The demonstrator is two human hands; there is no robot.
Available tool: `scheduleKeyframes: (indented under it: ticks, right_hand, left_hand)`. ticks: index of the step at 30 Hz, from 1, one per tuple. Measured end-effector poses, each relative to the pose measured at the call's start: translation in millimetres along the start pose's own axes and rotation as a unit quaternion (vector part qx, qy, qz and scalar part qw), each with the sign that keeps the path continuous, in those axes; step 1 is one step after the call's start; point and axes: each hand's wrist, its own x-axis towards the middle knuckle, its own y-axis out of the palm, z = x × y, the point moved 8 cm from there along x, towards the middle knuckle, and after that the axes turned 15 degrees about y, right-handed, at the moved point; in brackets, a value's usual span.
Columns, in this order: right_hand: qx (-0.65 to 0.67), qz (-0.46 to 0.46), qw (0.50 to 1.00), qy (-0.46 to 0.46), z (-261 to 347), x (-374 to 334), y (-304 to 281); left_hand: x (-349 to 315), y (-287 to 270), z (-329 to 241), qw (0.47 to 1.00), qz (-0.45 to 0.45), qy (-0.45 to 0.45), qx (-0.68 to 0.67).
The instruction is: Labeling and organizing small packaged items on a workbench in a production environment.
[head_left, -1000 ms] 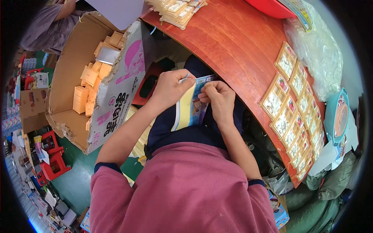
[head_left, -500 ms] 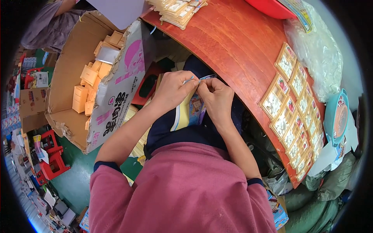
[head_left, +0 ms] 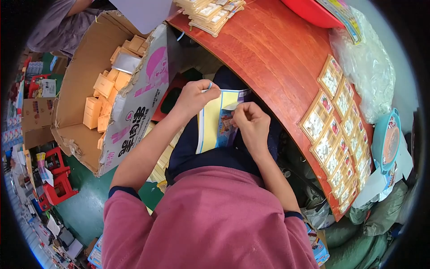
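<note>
Across my lap lies a printed paper sheet [head_left: 210,127], yellow with a pale blue border and a colourful picture panel on its right part. My left hand [head_left: 197,97] is closed, thumb and fingers pinched at the sheet's upper left corner. A pale flap [head_left: 230,106] is lifted over the picture panel, and the pinched fingers of my right hand [head_left: 251,125] hold its edge. The fingers hide exactly where they grip the flap. I cannot tell whether it is a peeled layer or a folded part of the sheet.
On the red-brown table [head_left: 264,42], filled trays [head_left: 313,125] stand in rows at right, with stacked trays [head_left: 210,15] at the far edge. A cardboard box [head_left: 74,107] of orange plastic cases [head_left: 104,85] stands left. A blue basket [head_left: 385,139] and clear plastic bag [head_left: 365,67] lie right.
My hands, close together before, have moved apart, the right one shifting down and right. More of the yellow sheet and its picture panel now shows, with a pale flap raised.
</note>
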Motion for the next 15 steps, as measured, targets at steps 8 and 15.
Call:
scheduleKeyframes:
  ticks: [8, 15]
  right_hand:
    - [-0.208, -0.074, 0.891, -0.396, 63, -20, -3]
    - [-0.308, -0.056, 0.825, -0.471, 54, -24, 10]
  left_hand:
    - [-6, 9, 4, 0.991, 0.044, -0.084, -0.093]
    - [-4, 12, 0, 0.987, 0.056, -0.072, -0.136]
